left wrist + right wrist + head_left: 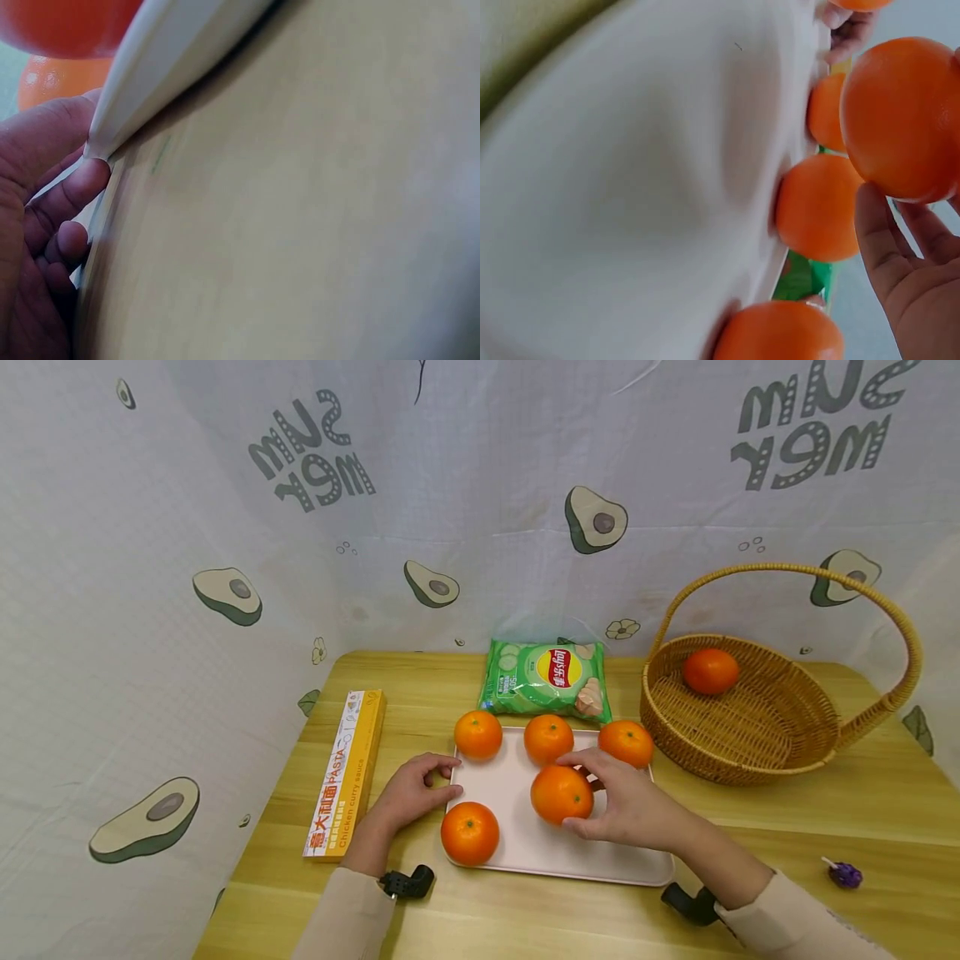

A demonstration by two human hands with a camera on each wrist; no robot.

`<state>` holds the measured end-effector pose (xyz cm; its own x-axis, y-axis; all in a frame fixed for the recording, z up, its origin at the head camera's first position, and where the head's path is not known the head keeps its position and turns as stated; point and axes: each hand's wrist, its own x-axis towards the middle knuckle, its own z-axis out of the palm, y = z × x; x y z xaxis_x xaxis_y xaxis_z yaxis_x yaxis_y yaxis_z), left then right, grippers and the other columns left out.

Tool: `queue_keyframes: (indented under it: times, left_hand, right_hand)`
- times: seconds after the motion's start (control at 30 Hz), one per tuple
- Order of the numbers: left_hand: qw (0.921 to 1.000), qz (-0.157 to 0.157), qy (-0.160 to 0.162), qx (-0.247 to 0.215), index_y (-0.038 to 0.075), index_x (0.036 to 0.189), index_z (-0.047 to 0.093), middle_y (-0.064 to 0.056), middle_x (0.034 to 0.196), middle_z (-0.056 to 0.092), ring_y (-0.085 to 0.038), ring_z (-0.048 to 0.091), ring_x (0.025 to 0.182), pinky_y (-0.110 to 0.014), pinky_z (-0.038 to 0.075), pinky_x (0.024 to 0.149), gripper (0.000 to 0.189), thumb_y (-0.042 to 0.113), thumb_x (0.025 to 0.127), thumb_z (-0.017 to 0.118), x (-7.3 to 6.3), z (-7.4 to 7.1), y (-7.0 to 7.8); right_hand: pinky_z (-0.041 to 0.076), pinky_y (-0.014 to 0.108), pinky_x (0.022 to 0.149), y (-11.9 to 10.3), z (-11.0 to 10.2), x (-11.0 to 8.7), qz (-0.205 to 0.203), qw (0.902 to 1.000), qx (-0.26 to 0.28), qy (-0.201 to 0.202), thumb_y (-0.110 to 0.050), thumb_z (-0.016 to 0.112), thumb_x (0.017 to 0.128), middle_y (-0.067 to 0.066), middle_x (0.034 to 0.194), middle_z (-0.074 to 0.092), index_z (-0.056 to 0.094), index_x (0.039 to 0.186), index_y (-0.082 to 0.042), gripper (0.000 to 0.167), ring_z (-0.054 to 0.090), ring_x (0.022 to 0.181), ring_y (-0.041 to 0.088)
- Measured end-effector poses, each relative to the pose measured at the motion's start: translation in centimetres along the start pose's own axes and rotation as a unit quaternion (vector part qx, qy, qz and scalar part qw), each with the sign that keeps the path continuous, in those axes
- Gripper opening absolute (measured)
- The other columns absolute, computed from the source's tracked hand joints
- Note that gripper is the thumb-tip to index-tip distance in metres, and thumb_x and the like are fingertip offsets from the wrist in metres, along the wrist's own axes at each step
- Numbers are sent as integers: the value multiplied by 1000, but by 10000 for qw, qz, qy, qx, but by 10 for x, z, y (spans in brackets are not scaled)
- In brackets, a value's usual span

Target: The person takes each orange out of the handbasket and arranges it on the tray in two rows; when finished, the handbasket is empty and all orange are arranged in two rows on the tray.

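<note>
A pale rectangular tray bears several oranges: one at its near left corner and three along its far side, including the far left orange. My right hand grips another orange between thumb and fingers, above the middle of the tray. In the right wrist view this held orange hangs over the others. My left hand pinches the tray's left rim, thumb over it and a fingertip below, as the left wrist view shows at the rim.
At the right stands a wicker basket with a tall handle and one orange-red fruit inside. Behind the tray lies a green chip bag. A pasta box lies at the left, a purple-wrapped lollipop at the far right.
</note>
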<state>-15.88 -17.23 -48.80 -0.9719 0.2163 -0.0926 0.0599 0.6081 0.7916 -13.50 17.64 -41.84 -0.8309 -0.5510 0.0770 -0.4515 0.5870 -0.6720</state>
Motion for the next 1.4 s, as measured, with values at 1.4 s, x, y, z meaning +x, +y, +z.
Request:
queue_keyframes:
  times: [1.4]
  left_hand:
    - [9999,-97,-48,32,25,120,73,6,102,64,-14,49,82,-25,40,72,35,28,87,82,0,0,0]
  right_hand:
    - [55,36,93,-5,18,-5,-158,9917,-73,-1275,-55,81,81,-6,128,63,58,137,-17,72,61,107,8]
